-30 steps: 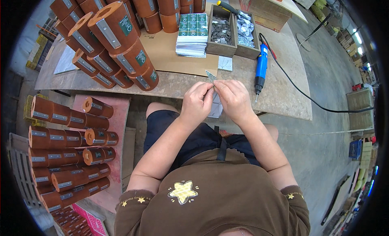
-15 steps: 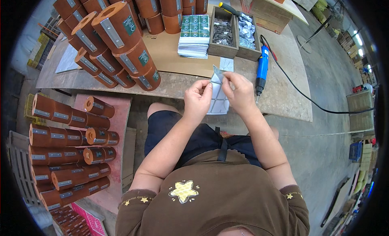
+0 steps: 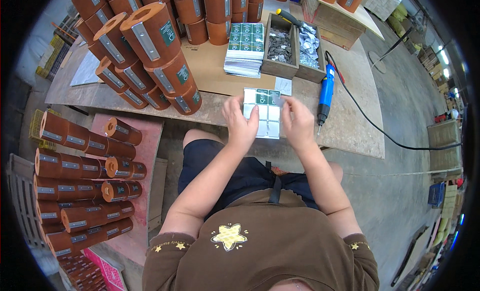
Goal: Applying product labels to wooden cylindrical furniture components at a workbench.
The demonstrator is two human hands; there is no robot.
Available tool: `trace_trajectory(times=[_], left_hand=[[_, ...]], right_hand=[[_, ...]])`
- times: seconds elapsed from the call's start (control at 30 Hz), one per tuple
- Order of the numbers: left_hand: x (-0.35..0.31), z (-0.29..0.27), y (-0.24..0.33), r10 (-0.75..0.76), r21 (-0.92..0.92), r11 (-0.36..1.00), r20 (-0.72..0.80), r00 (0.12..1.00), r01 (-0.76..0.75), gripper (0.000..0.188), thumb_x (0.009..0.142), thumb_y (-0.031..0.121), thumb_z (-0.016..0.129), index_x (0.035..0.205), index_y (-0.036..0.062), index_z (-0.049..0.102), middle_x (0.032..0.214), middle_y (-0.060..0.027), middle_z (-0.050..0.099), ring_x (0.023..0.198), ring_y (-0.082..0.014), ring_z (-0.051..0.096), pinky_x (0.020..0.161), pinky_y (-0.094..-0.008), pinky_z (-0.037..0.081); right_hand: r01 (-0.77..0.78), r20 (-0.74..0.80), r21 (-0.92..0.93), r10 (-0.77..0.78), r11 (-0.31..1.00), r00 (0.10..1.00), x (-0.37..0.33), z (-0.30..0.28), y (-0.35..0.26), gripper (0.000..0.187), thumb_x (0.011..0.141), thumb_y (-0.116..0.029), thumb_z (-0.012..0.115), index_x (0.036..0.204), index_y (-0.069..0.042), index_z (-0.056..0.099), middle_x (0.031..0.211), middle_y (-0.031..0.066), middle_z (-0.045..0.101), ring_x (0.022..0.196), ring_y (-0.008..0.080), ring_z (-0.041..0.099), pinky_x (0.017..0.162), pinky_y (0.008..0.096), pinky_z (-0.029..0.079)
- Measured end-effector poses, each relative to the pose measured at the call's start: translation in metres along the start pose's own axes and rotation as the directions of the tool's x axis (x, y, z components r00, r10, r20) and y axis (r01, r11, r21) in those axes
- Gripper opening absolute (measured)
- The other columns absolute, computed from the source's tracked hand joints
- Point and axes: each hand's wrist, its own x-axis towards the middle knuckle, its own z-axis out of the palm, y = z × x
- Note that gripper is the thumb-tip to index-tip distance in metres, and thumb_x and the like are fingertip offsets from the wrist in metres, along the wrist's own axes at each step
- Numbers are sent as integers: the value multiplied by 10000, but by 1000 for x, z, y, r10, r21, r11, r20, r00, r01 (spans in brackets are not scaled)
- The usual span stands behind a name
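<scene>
My left hand [image 3: 241, 123] grips a sheet of labels [image 3: 261, 127] by its left side, thumb lying on top. The sheet has two green labels in its top row, and bare white backing shows at the top-left place and in the rows below. My right hand [image 3: 297, 122] is at the sheet's upper right edge, thumb and fingertips drawn together. A greyish blur shows by those fingertips; what they pinch, if anything, I cannot make out. Just beyond the sheet, a stack of similar green-and-white label sheets [image 3: 245, 51] lies on cardboard [image 3: 215, 76].
Brown cylinders with metal strips [image 3: 162, 56] stand stacked at the table's left. More cylinders [image 3: 87, 143] lie on a pink board. Wooden boxes of metal pieces [image 3: 280, 46] sit behind the sheet, a yellow-and-black handle on top. A blue power screwdriver [image 3: 326, 93] with a cable lies right.
The sheet's top, lifted and folded between both hands before, now lies flat and shows green labels. My right hand has moved slightly away from my left.
</scene>
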Motion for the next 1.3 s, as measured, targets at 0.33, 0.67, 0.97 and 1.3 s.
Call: trace_trajectory(times=[0.33,0.67,0.97,1.3], left_hand=[[-17,-59,-18,-311,-387,666,634,708,638,98,831,75,520,808,-8,566,694,11,547,626,-29,458,541,-212,388],[-16,-116,-32,-46,-470,792,591,806,390,145,784,78,575,899,-10,575,715,-83,576,651,-135,557,606,-273,437],[65,-207,-212,55,481,876,-32,998,-33,239,660,82,596,888,10,585,891,-155,577,869,-322,528,786,-399,412],[103,-239,-344,-452,920,324,-54,891,221,395,608,162,734,941,1,595,1093,-187,477,1033,-348,442,892,-383,393]], right_hand=[[25,312,256,-107,966,944,-31,16,-50,220,756,-2,578,976,-4,559,1045,182,550,895,289,576,745,338,488],[-505,568,578,129,641,813,-29,37,-67,35,806,-8,568,835,4,552,962,80,536,828,109,501,704,212,409],[-480,513,561,171,674,841,-19,34,-70,85,765,15,618,830,12,563,852,56,516,780,112,479,677,216,391],[-738,751,469,221,484,622,-19,20,-82,184,740,24,641,894,-1,544,808,38,514,744,91,474,707,218,393]])
